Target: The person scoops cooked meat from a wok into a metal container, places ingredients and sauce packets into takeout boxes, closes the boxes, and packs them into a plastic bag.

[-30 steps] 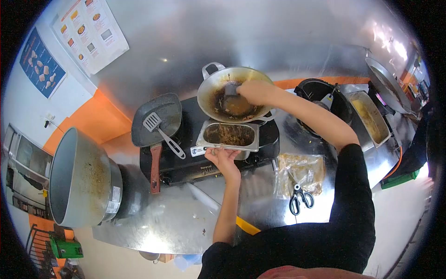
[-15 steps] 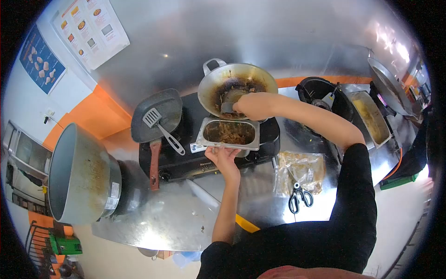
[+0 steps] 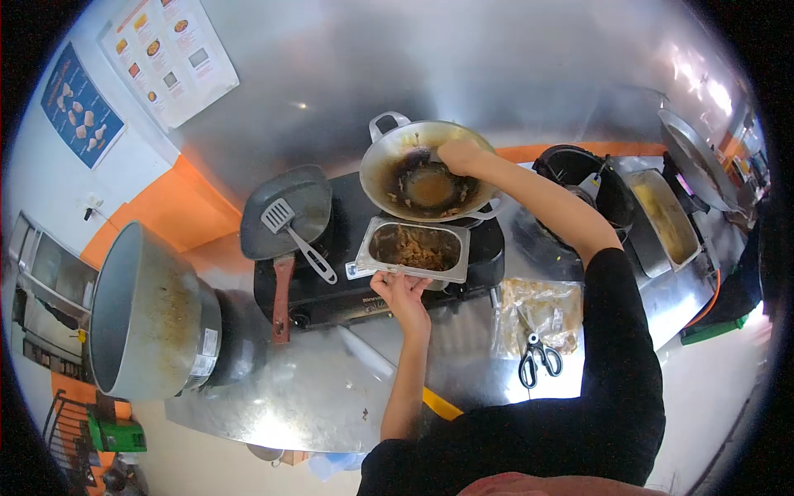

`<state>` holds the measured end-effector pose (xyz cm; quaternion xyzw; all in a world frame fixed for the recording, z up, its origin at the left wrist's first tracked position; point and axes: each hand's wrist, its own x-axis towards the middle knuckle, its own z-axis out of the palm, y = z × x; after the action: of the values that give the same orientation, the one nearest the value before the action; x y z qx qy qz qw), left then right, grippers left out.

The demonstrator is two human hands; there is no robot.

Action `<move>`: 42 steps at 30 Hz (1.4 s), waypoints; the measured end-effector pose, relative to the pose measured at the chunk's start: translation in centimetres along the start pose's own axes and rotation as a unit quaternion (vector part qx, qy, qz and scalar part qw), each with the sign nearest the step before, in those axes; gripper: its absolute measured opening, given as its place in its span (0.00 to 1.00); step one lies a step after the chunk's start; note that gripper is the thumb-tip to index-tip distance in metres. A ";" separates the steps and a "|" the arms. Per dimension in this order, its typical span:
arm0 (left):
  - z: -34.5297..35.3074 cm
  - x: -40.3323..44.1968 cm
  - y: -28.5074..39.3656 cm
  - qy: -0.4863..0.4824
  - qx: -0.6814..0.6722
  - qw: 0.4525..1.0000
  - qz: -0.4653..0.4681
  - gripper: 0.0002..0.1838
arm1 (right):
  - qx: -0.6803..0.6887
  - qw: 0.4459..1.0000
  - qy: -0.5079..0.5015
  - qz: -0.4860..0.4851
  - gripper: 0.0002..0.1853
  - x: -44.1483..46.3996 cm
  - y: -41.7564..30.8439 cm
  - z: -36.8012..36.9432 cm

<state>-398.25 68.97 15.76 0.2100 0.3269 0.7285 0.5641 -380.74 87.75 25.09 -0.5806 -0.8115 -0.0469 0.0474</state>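
Note:
My left hand (image 3: 402, 293) grips the near edge of a steel container (image 3: 461, 263) that holds brown shredded food (image 3: 418, 248). The container is just in front of a wok (image 3: 382, 178) on the black stove (image 3: 347, 310). Over the far right part of the wok is my right hand (image 3: 461, 157), its fingers wrapped round something dark that it mostly hides. Brown residue and a little liquid (image 3: 431, 188) lie in the wok's bottom.
Left of the wok, a slotted spatula (image 3: 306, 246) lies across a square pan (image 3: 263, 236). A large pot (image 3: 157, 322) stands at far left. Scissors (image 3: 539, 360) lie on a plastic bag (image 3: 556, 310); a knife (image 3: 365, 354) is nearer the front. Right are a black pot (image 3: 571, 165) and tray (image 3: 666, 215).
My right hand has moved from the wok's near side back to its far right side. The container in my left hand now tilts slightly, and more brown food shows in it.

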 end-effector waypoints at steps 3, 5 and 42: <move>-0.8 0.5 0.2 -0.022 0.035 0.999 -0.007 0.13 | -0.010 0.995 -0.082 -0.054 0.10 0.7 0.6 1.9; -0.4 0.3 0.5 -0.011 0.035 0.999 -0.004 0.13 | 0.080 0.983 -0.124 -0.109 0.10 0.3 0.3 2.5; 0.0 0.6 0.0 0.007 0.039 0.999 -0.002 0.13 | 0.098 0.960 -0.074 -0.250 0.13 -8.2 -4.0 -5.9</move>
<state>-398.41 69.59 15.75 0.2256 0.3593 0.7161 0.5543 -381.77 77.95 29.77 -0.3533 -0.9327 0.0656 0.0303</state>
